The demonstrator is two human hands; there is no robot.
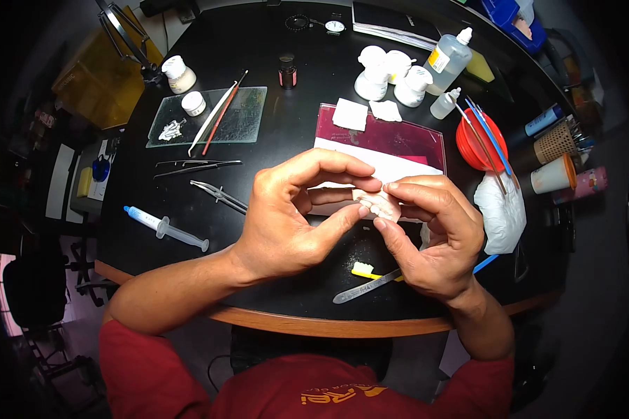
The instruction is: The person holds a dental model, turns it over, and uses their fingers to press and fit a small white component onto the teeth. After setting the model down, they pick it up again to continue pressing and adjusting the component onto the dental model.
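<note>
Between the fingertips of both hands is a small pale, bumpy piece (381, 204) resembling a dental cast, partly covered by the fingers. My left hand (286, 213) pinches it from the left with thumb and fingers. From the right, my right hand (437, 234) grips its other side, thumb below and fingers above. Under the hands lies a white paper sheet (370, 162) on a dark red plate (416, 140). Just below the right hand are a toothbrush (363, 269) with a yellow handle and a flat metal scalpel handle (356, 292), both partly hidden. Pale dust speckles the table there.
Left on the black table (189, 258) are a syringe (166, 229), tweezers (220, 195) and a glass slab (237, 119) with a small jar (193, 103) and thin tools. Several white-capped bottles (372, 84) stand behind. At right are a red bowl (481, 140) and white tissue (502, 220).
</note>
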